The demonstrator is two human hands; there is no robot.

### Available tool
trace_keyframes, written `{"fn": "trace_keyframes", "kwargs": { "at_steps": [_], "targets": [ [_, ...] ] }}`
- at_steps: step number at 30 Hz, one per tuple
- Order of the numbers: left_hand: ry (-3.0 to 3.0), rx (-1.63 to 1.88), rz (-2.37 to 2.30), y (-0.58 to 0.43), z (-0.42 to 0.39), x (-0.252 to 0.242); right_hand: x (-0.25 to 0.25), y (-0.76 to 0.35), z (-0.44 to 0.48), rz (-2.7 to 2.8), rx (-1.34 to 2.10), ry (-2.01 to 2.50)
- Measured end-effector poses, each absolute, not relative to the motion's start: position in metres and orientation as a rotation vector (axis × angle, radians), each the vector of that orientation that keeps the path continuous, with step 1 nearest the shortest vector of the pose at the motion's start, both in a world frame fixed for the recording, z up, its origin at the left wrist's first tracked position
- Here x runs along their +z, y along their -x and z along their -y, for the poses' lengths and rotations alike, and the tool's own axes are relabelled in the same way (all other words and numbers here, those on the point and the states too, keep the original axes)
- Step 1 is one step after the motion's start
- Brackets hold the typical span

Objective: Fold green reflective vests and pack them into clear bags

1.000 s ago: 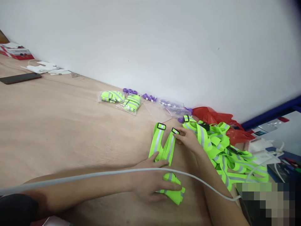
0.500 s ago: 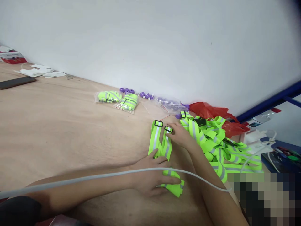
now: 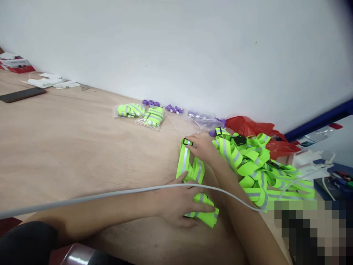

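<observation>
A neon-green reflective strap (image 3: 183, 161) with a grey stripe lies folded in two lengths on the wooden table. My left hand (image 3: 180, 204) rests across its near part, fingers spread and pressing it flat. Part of the strap is hidden under that hand. At the far end, my right hand (image 3: 202, 146) has its thumb and fingertips on a black slide buckle (image 3: 187, 142) threaded on the strap. Right of my right forearm is a tangled heap of similar green straps (image 3: 253, 162) with black buckles.
Two bagged green straps (image 3: 153, 117), purple rolls (image 3: 151, 103), clear bags (image 3: 202, 119) and a red plastic bag (image 3: 248, 127) line the wall. A dark phone (image 3: 23, 94) lies far left. A white cable (image 3: 116, 191) crosses above my left forearm.
My right hand has shifted from the right-hand buckle to the left-hand one at the strap's far end. My left hand stays on the near part. The view has shifted slightly.
</observation>
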State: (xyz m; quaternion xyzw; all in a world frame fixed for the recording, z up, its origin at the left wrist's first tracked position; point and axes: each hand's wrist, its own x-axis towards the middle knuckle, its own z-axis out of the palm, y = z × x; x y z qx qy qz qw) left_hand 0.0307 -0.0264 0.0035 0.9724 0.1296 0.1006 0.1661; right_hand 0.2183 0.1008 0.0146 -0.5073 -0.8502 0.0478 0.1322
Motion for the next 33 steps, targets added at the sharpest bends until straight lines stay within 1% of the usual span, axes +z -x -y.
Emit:
{"fn": "trace_keyframes", "kwargs": {
  "at_steps": [16, 23, 27, 33],
  "targets": [
    [-2.657, 0.363, -0.278, -0.035, 0.021, 0.005, -0.006, -0.201, -0.095, 2.339, -0.127, 1.397],
    [-2.716, 0.331, -0.323, -0.038, 0.023, 0.006, -0.017, -0.204, -0.102, 2.377, -0.063, 1.341],
    [-2.734, 0.340, -0.315, -0.038, 0.026, 0.004, -0.024, -0.206, -0.106, 2.385, 0.039, 1.436],
    [-2.761, 0.362, -0.347, -0.037, 0.031, 0.003, -0.016, -0.211, -0.104, 2.366, 0.173, 1.477]
  ]
}}
